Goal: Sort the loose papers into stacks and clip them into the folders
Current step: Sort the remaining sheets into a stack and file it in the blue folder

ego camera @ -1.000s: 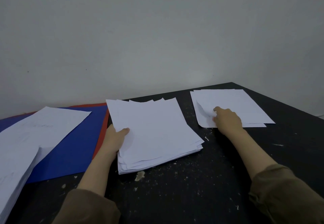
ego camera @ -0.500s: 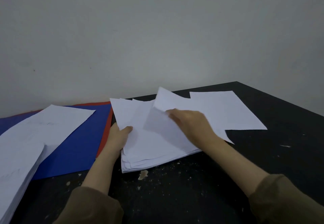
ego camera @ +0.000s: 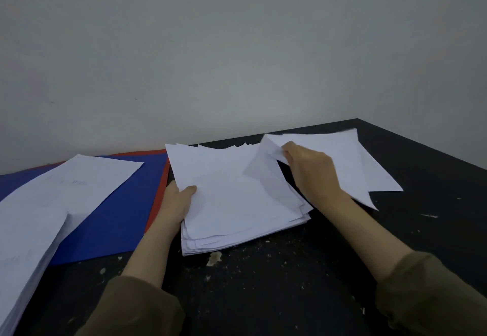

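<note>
Right hand (ego camera: pixel 312 171) carried sheet (ego camera: pixel 266 175) back — toward rt pile (ego camera: pixel 369 167).

Olive-brown long sleeves (ego camera: pixel 137 306), apparently pushed up forearms; hands (ego camera: pixel 313 169) bare.

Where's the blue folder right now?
In the head view, the blue folder lies left on the black table, beside the left hand, over a red folder.

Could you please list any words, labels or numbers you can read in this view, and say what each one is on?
No text can be read.
Sheet on the blue folder: faint bluish marks, too blurred to read.
Middle stack: top sheet looks blank.
Sheet pinched by the right hand: no print visible.
</note>
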